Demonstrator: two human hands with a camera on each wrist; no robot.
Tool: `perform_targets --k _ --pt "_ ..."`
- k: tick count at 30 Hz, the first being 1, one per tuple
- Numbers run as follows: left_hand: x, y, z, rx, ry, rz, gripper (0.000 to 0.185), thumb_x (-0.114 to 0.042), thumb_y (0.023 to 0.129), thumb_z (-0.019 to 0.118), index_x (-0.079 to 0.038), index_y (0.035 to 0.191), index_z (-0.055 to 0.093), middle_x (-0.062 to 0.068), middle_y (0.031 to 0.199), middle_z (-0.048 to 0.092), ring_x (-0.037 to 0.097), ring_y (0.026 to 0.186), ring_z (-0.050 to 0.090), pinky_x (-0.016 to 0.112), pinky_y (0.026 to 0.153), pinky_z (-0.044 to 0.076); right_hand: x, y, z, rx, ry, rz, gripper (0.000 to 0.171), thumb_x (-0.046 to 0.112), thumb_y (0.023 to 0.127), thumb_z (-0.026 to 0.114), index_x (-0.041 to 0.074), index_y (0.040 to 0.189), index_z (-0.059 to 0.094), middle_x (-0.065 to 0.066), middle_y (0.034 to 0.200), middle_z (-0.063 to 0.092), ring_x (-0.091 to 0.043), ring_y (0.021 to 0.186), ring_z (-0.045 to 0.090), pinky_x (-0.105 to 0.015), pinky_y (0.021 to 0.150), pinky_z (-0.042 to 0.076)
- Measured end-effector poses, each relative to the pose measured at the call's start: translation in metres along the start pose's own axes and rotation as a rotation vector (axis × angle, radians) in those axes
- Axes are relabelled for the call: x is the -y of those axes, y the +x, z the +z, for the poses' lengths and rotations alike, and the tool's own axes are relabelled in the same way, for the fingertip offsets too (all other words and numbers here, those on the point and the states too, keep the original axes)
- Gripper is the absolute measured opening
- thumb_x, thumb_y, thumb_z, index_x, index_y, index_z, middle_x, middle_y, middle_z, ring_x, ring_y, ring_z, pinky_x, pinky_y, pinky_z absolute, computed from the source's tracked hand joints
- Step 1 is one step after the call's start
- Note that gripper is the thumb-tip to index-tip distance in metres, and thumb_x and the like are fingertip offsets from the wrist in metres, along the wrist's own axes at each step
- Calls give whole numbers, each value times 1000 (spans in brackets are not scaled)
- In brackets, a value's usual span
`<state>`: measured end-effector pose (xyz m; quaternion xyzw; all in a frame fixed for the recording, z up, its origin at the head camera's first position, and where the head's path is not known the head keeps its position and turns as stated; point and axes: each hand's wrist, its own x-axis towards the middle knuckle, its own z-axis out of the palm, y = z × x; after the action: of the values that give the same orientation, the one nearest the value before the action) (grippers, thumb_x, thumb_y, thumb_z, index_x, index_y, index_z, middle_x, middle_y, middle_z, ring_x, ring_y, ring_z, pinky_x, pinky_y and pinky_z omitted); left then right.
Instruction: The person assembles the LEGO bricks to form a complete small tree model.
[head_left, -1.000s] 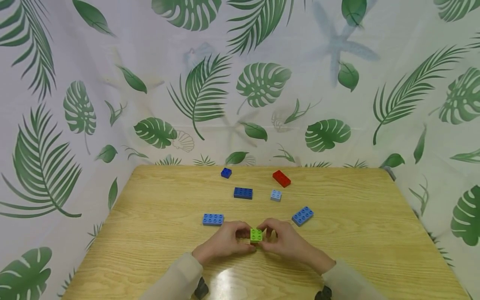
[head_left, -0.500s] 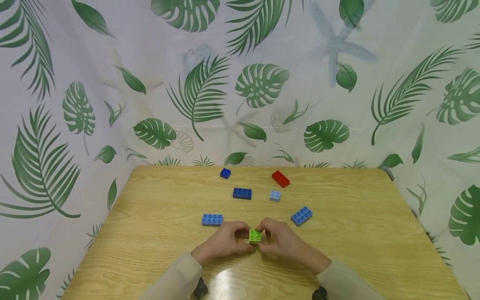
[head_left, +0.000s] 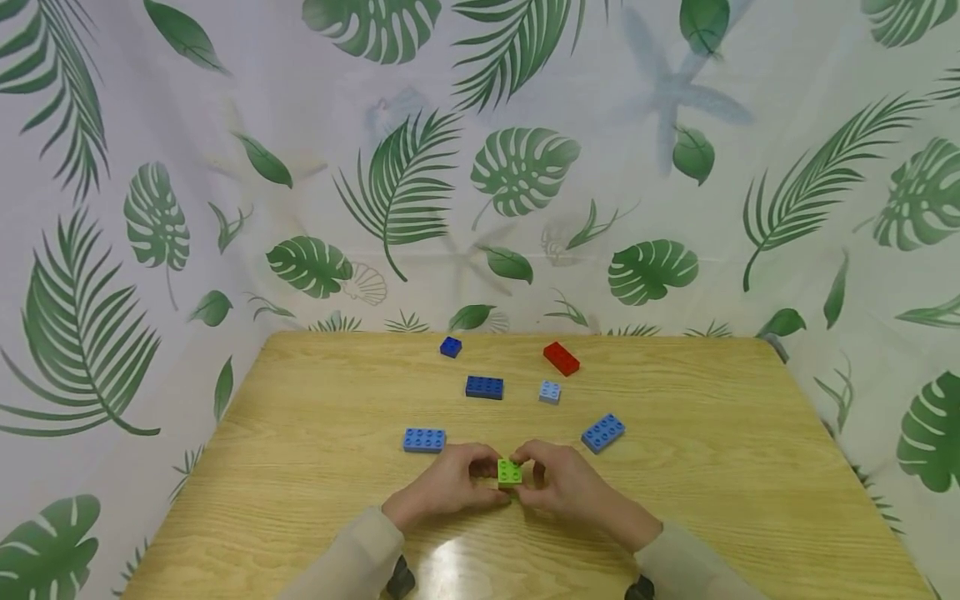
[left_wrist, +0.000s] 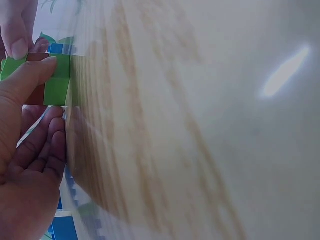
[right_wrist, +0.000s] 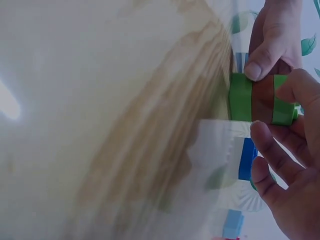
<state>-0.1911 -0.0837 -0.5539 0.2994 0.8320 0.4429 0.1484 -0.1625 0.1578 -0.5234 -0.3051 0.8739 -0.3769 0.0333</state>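
A small stack of square building bricks (head_left: 510,472) stands on the table in front of me, a lime green brick with studs on top. The wrist views show a brown brick (right_wrist: 262,100) between the top green brick (right_wrist: 284,114) and a lower green brick (right_wrist: 241,100). From the left, my left hand (head_left: 453,479) grips the stack, its thumb across the brown and lower green bricks. On the right side my right hand (head_left: 562,479) pinches the top green brick. Some fingertips behind the stack are hidden.
Beyond the hands on the wooden table (head_left: 300,483) lie a blue brick (head_left: 424,440), another blue brick (head_left: 603,433), a navy brick (head_left: 484,387), a light blue brick (head_left: 550,392), a red brick (head_left: 561,358) and a small dark blue brick (head_left: 451,347). A leaf-patterned cloth (head_left: 427,308) hangs behind.
Both hands keep hold of the brick stack in the same place. My right hand's fingers have dipped very slightly; the loose bricks have stayed put.
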Motion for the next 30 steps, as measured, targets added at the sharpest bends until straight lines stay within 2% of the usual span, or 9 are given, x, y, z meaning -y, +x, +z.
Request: perform_targets --k 7,10,14,16,18,23,26,30 --pt "-2 3 -1 -13 21 25 34 -28 88 88 -17 117 75 -7 107 75 0 96 67 22 89 56 -5 -2 1 8 169 91 32 10 91 80 15 119 66 0 87 68 -5 75 60 -23 65 50" --pt "-4 2 -5 4 41 11 42 -31 88 88 -17 125 72 -7 110 73 2 99 67 23 91 56 -8 -2 2 2 179 96 31 11 91 80 15 119 67 1 89 69 -6 76 60 -23 66 49" --pt "-11 -5 -19 -2 99 -42 53 -33 90 85 -16 137 67 -2 119 73 10 109 67 29 97 56 -6 0 0 12 167 102 31 12 92 80 14 120 67 2 90 69 -7 77 59 -22 67 49" --pt "-13 -9 -28 -43 132 -41 53 -31 92 84 -14 139 66 2 124 72 16 113 67 35 98 56 -4 1 -1 21 167 107 31 12 92 79 14 121 68 1 92 69 -7 77 59 -23 68 50" --pt "-13 -14 -37 -110 167 -18 52 -27 93 83 -11 139 65 8 126 72 23 115 67 42 98 56 -3 1 -1 28 169 107 31 12 92 79 13 122 68 0 93 69 -7 78 60 -23 68 50" --pt "0 -23 -58 -271 278 27 50 -24 92 84 -9 136 67 11 129 69 32 118 64 53 98 54 -5 0 1 35 180 112 32 13 92 79 12 121 67 -1 94 69 -7 77 59 -22 68 50" --pt "10 -29 -68 -317 320 -16 50 -26 90 86 -10 134 68 9 130 67 31 116 64 51 96 55 -5 -1 2 36 186 120 31 13 92 80 12 121 68 0 93 68 -7 77 59 -22 67 50" --pt "22 -37 -75 -313 305 -105 56 -27 87 89 -10 136 67 10 131 64 26 105 63 43 90 55 -4 -2 3 36 190 117 31 13 93 79 12 121 68 -1 94 69 -5 75 58 -22 67 50"
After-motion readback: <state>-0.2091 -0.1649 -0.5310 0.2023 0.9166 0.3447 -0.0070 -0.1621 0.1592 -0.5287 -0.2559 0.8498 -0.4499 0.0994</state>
